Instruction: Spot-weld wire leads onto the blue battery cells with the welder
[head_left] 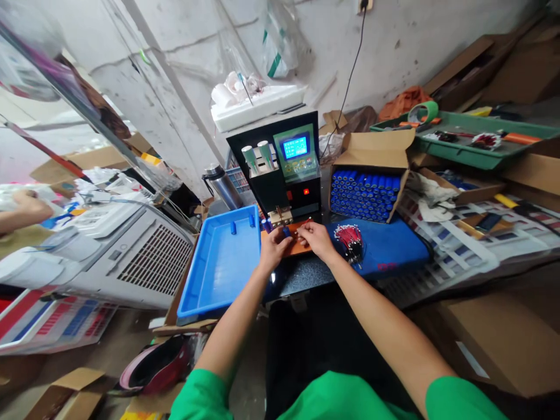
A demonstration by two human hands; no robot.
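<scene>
My left hand (275, 246) is closed around a blue cylindrical battery cell (286, 231) at the front of a spot welder (280, 192). The welder's brass electrode block (280, 217) sits just above the cell. Close by on the right, my right hand (317, 238) is pinched; a thin red wire seems to show at its fingertips, mostly hidden by them. Both hands are over an orange-brown work plate (298, 244). A bundle of red and black wires (350, 240) with pale tips lies to the right on a blue pad (391, 248).
Left of the welder is a blue tray (214, 262) holding a few blue cells (233, 228). A cardboard box (378, 146) full of blue cells stands at right. Behind the tray is a steel flask (223, 185). Another person's hand (26, 204) appears at far left.
</scene>
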